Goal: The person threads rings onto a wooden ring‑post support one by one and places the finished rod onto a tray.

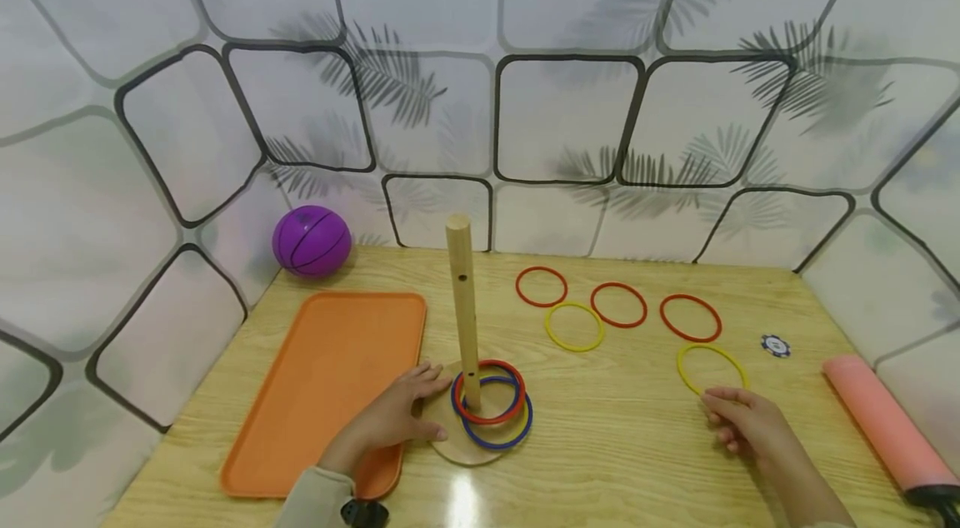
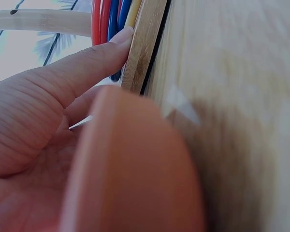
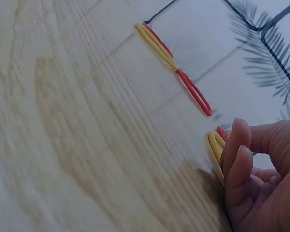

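Observation:
My left hand (image 1: 401, 407) rests at the left edge of a round wooden base (image 1: 457, 451), thumb and fingers spread; the thumb (image 2: 94, 67) touches the base's rim in the left wrist view. From the base rises an upright wooden post (image 1: 463, 303). Around its foot lie stacked rings: a red ring (image 1: 522, 395), blue rings (image 1: 529, 424) and a partly hidden yellow one. My right hand (image 1: 753, 424) pinches the near edge of a yellow ring (image 1: 708, 346) between thumb and fingertips. Those fingers hide part of the ring (image 3: 213, 147) in the right wrist view.
An orange tray (image 1: 337, 370) lies left of the base, behind it a purple ball (image 1: 312, 241). Toward the back right are red rings (image 1: 618, 285), another yellow ring (image 1: 573, 349) and a poker chip (image 1: 776, 346). A pink cylinder (image 1: 885, 424) lies at the right edge.

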Available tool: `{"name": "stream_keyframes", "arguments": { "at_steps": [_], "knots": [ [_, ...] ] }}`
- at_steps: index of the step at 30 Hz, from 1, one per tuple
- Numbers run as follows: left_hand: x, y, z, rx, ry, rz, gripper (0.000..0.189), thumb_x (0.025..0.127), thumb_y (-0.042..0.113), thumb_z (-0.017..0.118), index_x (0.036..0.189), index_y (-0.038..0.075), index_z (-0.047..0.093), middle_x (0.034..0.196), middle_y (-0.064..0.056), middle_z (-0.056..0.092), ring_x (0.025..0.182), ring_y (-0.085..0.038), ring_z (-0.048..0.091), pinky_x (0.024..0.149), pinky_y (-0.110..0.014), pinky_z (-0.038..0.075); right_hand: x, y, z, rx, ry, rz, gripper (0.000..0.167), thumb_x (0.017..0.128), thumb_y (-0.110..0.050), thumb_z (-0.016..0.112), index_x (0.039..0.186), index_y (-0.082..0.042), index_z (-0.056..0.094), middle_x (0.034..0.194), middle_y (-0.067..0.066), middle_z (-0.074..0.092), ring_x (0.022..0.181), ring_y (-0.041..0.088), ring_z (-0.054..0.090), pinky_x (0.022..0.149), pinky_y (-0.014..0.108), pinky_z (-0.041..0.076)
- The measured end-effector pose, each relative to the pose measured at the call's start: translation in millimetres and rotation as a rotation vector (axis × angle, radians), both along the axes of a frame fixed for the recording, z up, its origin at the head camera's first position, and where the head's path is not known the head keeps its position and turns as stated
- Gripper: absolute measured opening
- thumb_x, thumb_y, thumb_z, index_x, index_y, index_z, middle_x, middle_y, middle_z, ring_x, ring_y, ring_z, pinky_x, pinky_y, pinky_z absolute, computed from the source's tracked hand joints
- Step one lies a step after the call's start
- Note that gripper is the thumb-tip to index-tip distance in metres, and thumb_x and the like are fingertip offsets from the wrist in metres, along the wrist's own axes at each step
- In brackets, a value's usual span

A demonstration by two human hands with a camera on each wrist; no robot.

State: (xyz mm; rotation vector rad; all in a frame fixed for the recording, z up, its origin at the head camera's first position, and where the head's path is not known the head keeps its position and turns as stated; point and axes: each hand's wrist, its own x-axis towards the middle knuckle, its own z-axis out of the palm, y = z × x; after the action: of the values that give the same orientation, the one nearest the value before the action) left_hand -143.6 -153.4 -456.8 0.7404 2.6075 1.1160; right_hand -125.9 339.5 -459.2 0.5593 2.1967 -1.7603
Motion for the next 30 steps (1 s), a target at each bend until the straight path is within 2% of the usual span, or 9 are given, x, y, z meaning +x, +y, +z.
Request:
{"name": "stream_keyframes", "arguments": {
  "at_steps": [3,6,11,20,26,30],
  "knots": [
    [1.0,0.4,0.7,0.003,-0.003,0.003,0.073,0.071,0.026,0.082,0.132,-0.003,0.053,0.144,-0.027,0.037,0.137,-0.046,0.022,0.109,-0.062,0.015,-0.3,-0.8,-0.1,0.019,-0.004,-0.001,0.025,0.089,-0.023,0.066,0.106,-0.006,0.060,0.070,-0.004,0.061,0.053,0.007,0.057,0.046,0.021,0.049],
    [1.8,0.6,0.6,0.009,-0.005,0.007,0.073,0.071,0.026,0.082,0.132,-0.003,0.053,0.144,-0.027,0.036,0.137,-0.046,0.021,0.109,-0.062,0.014,-1.9,-2.1,-0.4,0.024,-0.003,-0.009,0.022,0.089,-0.019,0.066,0.104,-0.005,0.059,0.069,-0.004,0.062,0.053,0.007,0.057,0.046,0.021,0.048],
    [1.7,0.1,-1.2,0.011,-0.007,0.012,0.074,0.071,0.026,0.082,0.132,-0.002,0.053,0.144,-0.027,0.037,0.137,-0.046,0.021,0.109,-0.063,0.015,-4.3,-2.8,-2.3,0.028,-0.005,-0.017,0.014,0.089,-0.016,0.065,0.097,-0.007,0.060,0.066,-0.004,0.063,0.051,0.006,0.056,0.044,0.021,0.046],
    [0.7,-0.6,-1.9,0.007,-0.001,0.008,0.074,0.071,0.027,0.082,0.132,-0.002,0.053,0.144,-0.026,0.037,0.137,-0.046,0.022,0.109,-0.063,0.015,-4.7,-2.6,-6.8,0.074,0.007,-0.002,0.008,0.088,-0.016,0.066,0.088,-0.009,0.062,0.063,-0.003,0.060,0.049,0.007,0.055,0.043,0.021,0.046],
    [1.5,-1.1,-2.0,0.016,-0.003,0.014,0.073,0.071,0.027,0.082,0.132,-0.001,0.053,0.144,-0.026,0.038,0.137,-0.045,0.023,0.109,-0.062,0.016,-2.2,-6.2,-8.2,0.146,0.045,-0.015,0.014,0.087,-0.021,0.068,0.089,-0.008,0.064,0.062,-0.002,0.060,0.049,0.009,0.056,0.043,0.024,0.047],
    [2.0,-1.1,-1.3,0.025,-0.003,0.008,0.072,0.072,0.027,0.082,0.132,-0.002,0.054,0.143,-0.026,0.038,0.137,-0.045,0.023,0.109,-0.061,0.016,2.0,-9.2,-3.7,0.174,0.055,-0.023,0.019,0.087,-0.025,0.069,0.092,-0.006,0.066,0.062,-0.002,0.059,0.049,0.010,0.057,0.044,0.025,0.048]
  ]
}}
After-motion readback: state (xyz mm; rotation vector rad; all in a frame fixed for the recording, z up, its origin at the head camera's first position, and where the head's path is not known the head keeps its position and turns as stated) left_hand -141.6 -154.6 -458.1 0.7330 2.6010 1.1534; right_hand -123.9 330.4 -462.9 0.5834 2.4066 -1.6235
